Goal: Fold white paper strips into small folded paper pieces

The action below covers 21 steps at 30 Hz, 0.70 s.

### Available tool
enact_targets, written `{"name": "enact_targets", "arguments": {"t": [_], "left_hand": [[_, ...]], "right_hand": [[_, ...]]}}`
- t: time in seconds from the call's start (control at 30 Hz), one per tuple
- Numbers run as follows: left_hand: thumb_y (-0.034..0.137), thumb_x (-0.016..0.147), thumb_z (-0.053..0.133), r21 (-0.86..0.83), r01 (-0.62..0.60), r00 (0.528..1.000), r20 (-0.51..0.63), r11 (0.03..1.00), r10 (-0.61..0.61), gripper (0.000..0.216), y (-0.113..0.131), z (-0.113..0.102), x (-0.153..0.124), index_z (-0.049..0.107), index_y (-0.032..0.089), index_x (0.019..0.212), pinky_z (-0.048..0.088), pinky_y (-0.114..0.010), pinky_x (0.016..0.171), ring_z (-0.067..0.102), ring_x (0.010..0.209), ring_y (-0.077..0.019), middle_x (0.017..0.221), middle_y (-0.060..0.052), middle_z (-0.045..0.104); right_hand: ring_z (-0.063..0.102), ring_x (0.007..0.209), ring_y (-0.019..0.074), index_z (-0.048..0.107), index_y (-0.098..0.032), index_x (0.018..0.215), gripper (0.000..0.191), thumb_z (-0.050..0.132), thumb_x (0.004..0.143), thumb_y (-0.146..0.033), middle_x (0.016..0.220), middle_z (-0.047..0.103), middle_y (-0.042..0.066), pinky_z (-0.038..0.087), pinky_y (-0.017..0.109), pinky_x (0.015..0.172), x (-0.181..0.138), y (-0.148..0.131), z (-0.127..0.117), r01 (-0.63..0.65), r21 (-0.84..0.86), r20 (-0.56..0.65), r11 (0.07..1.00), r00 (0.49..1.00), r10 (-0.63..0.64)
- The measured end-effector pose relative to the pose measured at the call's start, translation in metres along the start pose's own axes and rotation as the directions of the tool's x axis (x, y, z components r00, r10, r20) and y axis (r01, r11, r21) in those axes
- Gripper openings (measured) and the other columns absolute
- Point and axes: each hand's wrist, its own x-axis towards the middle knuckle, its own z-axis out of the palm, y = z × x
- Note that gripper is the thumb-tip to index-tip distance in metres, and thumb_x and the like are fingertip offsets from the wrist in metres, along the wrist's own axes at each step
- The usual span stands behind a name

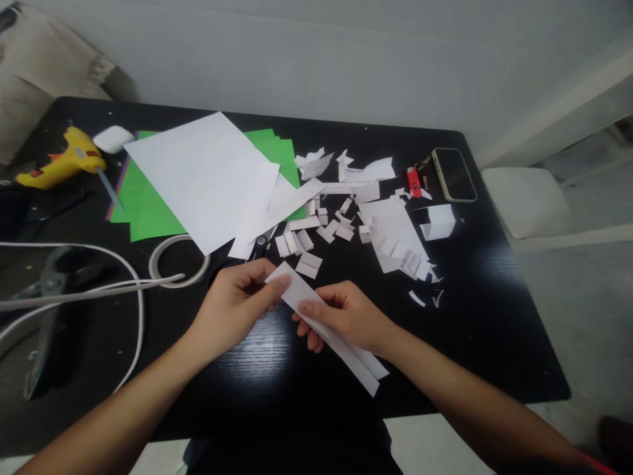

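Paper strip [341,343], white and narrow, slants over the black table [494,316], nearer the person than the large white sheet [208,178] and off to its right. The left hand [242,297] pinches the strip's far end, thumb on top and the other fingers tucked behind, closed on the paper. The right hand [349,313] grips it around mid-length: its thumb presses on the upper face while the fingers curl beneath, clamped on the strip.

As for progress, the strip looks partly folded lengthwise: its layers lie close between the thumbs, yet at the near end they stand apart, so the crease there seems unfinished. How firm it is under the hands, I cannot tell. To the right of the large white sheet, the small folded pieces [309,264] look already creased; they overlap too much to count. Crumpled offcuts [368,171] also lie to the right of that sheet. The large white sheet itself shows no folds and looks unused, as do the green sheets [153,208] beneath it. A yellow glue gun [79,155] lies to its left, seemingly idle, and a phone [453,175] rests far to its right.
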Motion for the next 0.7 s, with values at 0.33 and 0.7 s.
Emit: {"name": "enact_targets", "arguments": {"t": [0.33, 0.7], "left_hand": [[0.029, 0.091, 0.067, 0.034, -0.031, 0.999, -0.030, 0.999, 0.032, 0.025, 0.0032, 0.0015, 0.0007, 0.067, 0.017, 0.070, 0.038, -0.017, 0.046, 0.048, 0.048, -0.0071, 0.056, 0.004, 0.059], [0.027, 0.090, 0.067, 0.059, -0.018, 0.995, -0.098, 0.998, 0.024, 0.024, 0.0017, -0.0002, 0.0006, 0.065, 0.017, 0.068, 0.037, -0.018, 0.045, 0.049, 0.047, -0.0074, 0.055, 0.004, 0.058]], "right_hand": [[0.070, 0.055, 0.0111, 0.076, -0.009, 0.086, 0.035, 0.078, 0.088, -0.044, 0.073, 0.074, 0.004, 0.059, 0.021, 0.054, 0.0004, 0.0005, -0.0011, 0.013, -0.009, -0.009, 1.000, 1.000, -0.013], [0.070, 0.055, 0.0108, 0.075, -0.010, 0.086, 0.035, 0.077, 0.089, -0.044, 0.073, 0.074, 0.004, 0.059, 0.020, 0.053, -0.0005, 0.0019, -0.0018, 0.006, 0.023, 0.014, 1.000, 1.000, -0.006]]}}
